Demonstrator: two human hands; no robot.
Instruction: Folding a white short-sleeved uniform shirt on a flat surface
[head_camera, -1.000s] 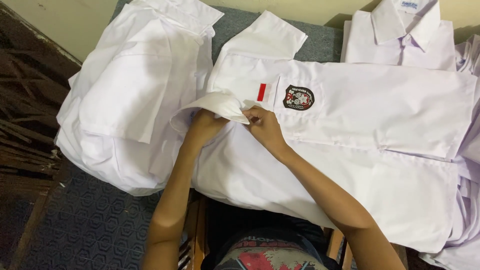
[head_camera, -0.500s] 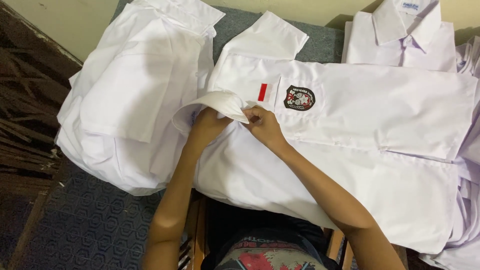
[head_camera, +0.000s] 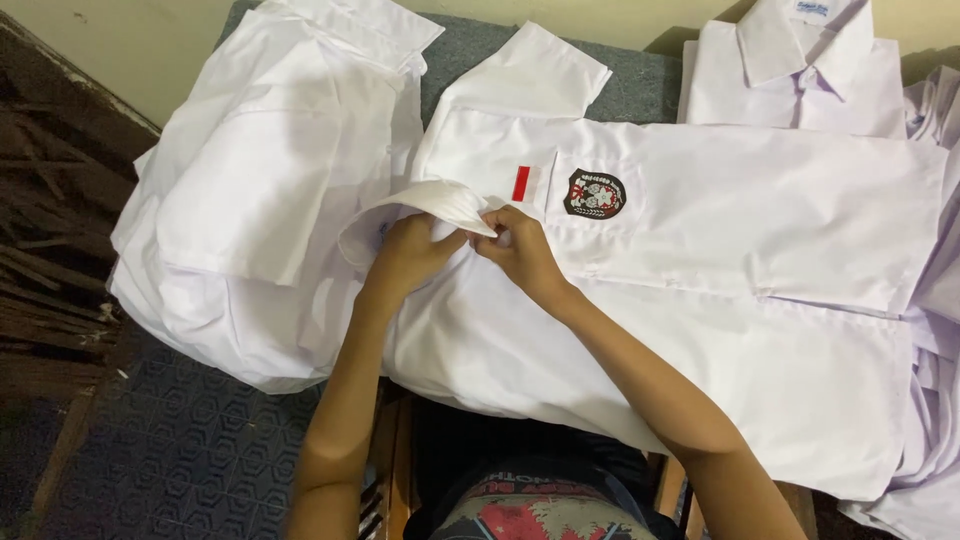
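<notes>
A white short-sleeved shirt (head_camera: 720, 260) lies spread across the table, with a dark crest badge (head_camera: 594, 193) and a small red-and-white patch (head_camera: 521, 183) on its chest. Its collar (head_camera: 430, 200) curls up at the left end. My left hand (head_camera: 412, 255) pinches the shirt front just under the collar. My right hand (head_camera: 520, 250) grips the same spot from the right, fingertips meeting the left hand's. Whatever sits between the fingers is hidden.
A heap of white shirts (head_camera: 270, 180) lies to the left, hanging over the table edge. A folded white shirt (head_camera: 800, 70) sits at the back right, with more white cloth (head_camera: 935, 400) along the right edge. Grey table surface (head_camera: 480, 45) shows behind. Patterned dark floor (head_camera: 190, 450) lies below left.
Both hands have stayed at the collar with only slight finger shifts. The shirt has not moved.
</notes>
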